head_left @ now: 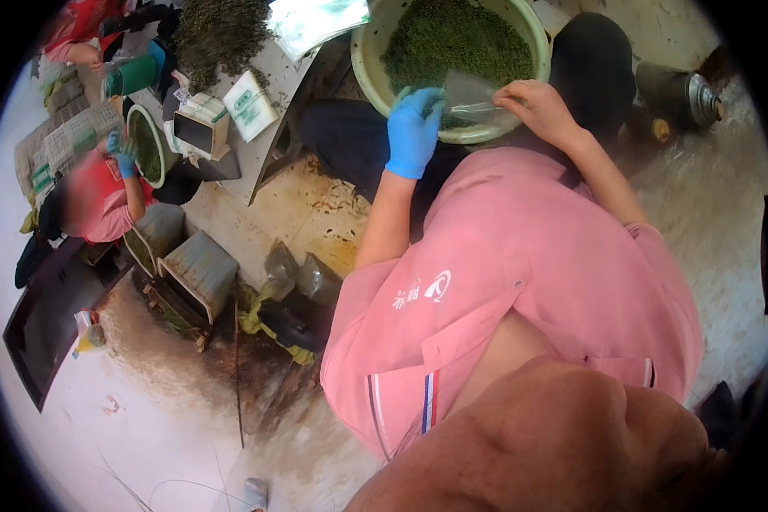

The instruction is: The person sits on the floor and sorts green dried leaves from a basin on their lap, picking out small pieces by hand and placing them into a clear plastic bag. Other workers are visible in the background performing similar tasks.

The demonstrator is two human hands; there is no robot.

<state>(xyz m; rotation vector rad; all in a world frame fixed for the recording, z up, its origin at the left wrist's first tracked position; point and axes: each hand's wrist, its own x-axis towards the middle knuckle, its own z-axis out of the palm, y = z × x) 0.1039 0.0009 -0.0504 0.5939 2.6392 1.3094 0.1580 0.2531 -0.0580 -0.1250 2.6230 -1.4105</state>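
Observation:
A clear plastic bag (471, 96) is stretched over the near side of a large pale green basin (365, 78). The basin holds small green berries (456, 41) that look like green peppercorns. My left hand (414, 132), in a blue glove, has its fingers bent and closed on the bag's left edge. On the other side, my bare right hand (538, 109) pinches the bag's right edge between thumb and fingers. The bag looks flat, and nothing shows inside it.
Left of the basin, a table (273, 141) bears stacked printed bags (250, 106), a box (198, 132) and a heap of green berries (220, 38). A co-worker (102, 196) sits farther left with another basin (158, 145). Tilted bins (200, 269) stand nearby; a dark cylinder (681, 94) lies right.

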